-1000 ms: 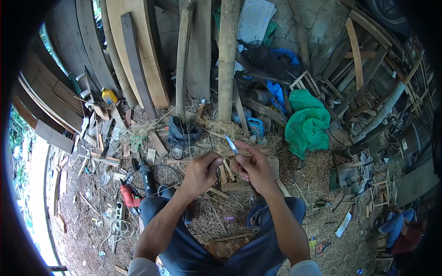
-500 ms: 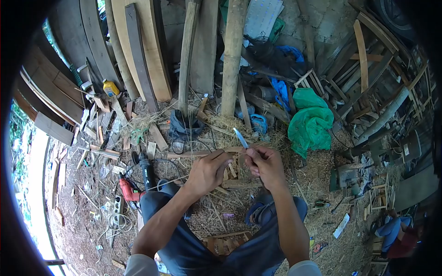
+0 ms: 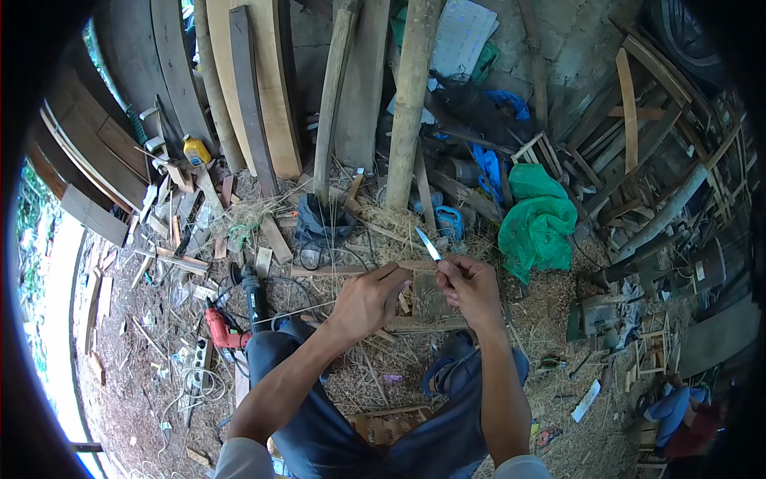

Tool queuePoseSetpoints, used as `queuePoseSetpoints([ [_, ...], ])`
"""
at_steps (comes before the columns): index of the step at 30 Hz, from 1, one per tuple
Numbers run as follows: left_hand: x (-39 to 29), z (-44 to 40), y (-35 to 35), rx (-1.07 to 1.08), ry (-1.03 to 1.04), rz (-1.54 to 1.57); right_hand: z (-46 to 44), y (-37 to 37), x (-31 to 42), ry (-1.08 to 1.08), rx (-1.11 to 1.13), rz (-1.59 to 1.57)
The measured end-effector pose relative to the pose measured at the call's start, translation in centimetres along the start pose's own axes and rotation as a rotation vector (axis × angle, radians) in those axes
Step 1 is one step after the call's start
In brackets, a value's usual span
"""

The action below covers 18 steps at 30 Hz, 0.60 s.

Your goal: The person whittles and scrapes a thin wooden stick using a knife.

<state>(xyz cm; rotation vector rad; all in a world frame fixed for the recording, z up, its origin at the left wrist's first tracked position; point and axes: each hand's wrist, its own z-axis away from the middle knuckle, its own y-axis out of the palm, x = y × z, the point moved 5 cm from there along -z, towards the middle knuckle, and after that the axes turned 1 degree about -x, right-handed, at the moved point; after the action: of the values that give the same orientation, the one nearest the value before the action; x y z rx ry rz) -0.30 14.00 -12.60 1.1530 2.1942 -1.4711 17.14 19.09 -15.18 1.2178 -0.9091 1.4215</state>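
Note:
A knife [image 3: 428, 243] with a bright pointed blade slants up and to the left out of my right hand [image 3: 469, 289], whose fingers are closed round its handle. Just left of it, my left hand [image 3: 369, 302] is closed in a pinch on a thin pale strip [image 3: 299, 311] that runs out toward the lower left. A small gap separates the two hands. Both are above the littered ground, in front of my knees.
A red drill [image 3: 223, 327] and a dark power tool [image 3: 255, 299] lie left of my knees. Green plastic [image 3: 538, 231] is at the right, a dark bag [image 3: 319, 223] ahead. Wood scraps and shavings cover the ground. A person [image 3: 690, 419] is at the lower right.
My right hand has moved right with the knife, away from my left hand. My left hand has shifted slightly right. The hands were close together a second ago and are now apart.

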Motion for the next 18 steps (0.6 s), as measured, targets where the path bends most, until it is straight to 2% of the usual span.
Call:
queuePoseSetpoints([
  [1, 0.6, 0.3, -0.1, -0.014, -0.021, 0.03, -0.2, -0.5, 0.1, -0.042, -0.045, 0.091],
  [3, 1.4, 1.0, -1.1, -0.027, -0.04, 0.064, -1.1, -6.9, 0.8, -0.393, -0.412, 0.191],
  [5, 2.9, 1.6, -3.7, -0.144, -0.143, 0.025, -1.4, -12.1, 1.1, -0.304, -0.53, -0.102],
  [6, 3.2, 1.7, -3.4, -0.148, -0.141, 0.008, -1.6, -11.5, 1.2, -0.321, -0.518, -0.1],
  [8, 3.0, 1.5, -2.4, -0.141, -0.085, -0.037, -0.9, -9.1, -1.1, -0.102, -0.427, -0.17],
  [9, 2.7, 1.4, -1.8, -0.12, -0.031, -0.083, -0.6, -8.0, -1.1, -0.1, -0.434, -0.173],
  [11, 2.5, 1.3, -1.5, -0.093, -0.026, -0.079, -0.5, -4.9, -0.6, 0.008, -0.347, -0.017],
  [12, 2.4, 1.2, -1.5, -0.06, -0.068, -0.069, -0.4, -4.1, -0.6, 0.01, -0.351, -0.022],
  [14, 2.2, 1.0, -1.5, -0.026, -0.106, -0.061, -0.3, -2.1, 0.6, -0.201, -0.216, 0.184],
  [18, 1.8, 0.8, -1.6, -0.058, -0.048, -0.08, 0.1, -1.1, 0.7, -0.238, -0.167, 0.195],
])
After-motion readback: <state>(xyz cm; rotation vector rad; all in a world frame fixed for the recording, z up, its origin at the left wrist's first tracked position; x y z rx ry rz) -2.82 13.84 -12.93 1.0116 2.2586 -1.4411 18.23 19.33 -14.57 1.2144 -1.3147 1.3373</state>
